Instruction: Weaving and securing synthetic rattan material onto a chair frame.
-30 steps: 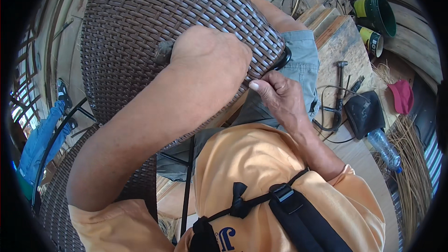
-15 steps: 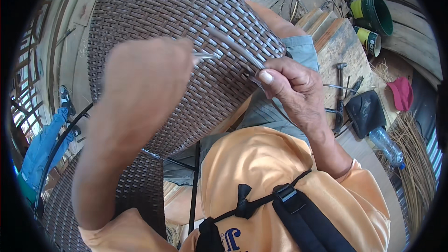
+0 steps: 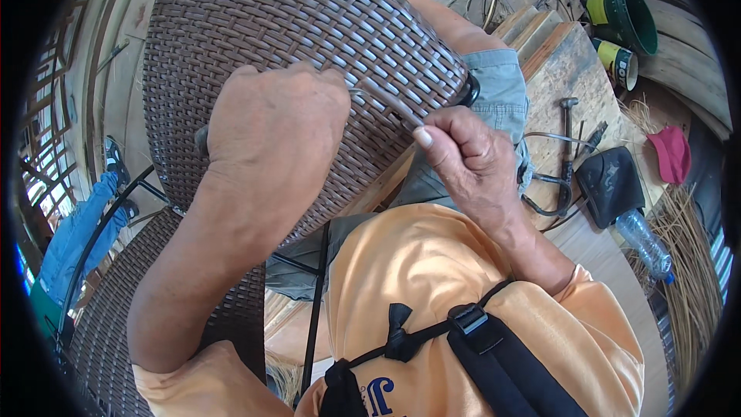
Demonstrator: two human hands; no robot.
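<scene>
A brown woven wicker panel of a piece of furniture lies across my lap. My left hand is closed over it, wrapped around a hand tool. The tool's dark handle end shows beside the hand, and its shiny metal tip meets the weave; the rest is hidden. Pinched between thumb and fingers of my right hand is a flat brown wicker strand, running up-left to the tool's tip. A loose length of strand shows to the right of that hand.
On the wooden board at right lie a hammer, a black pouch-like item and a clear plastic bottle. Beyond are a red cap, a green bucket and bundled dry strips. Another person's jeans-clad leg is at left.
My left hand has moved right and slightly down, bringing the tool's tip against the strand. My right hand has shifted slightly down, still pinching the strand.
</scene>
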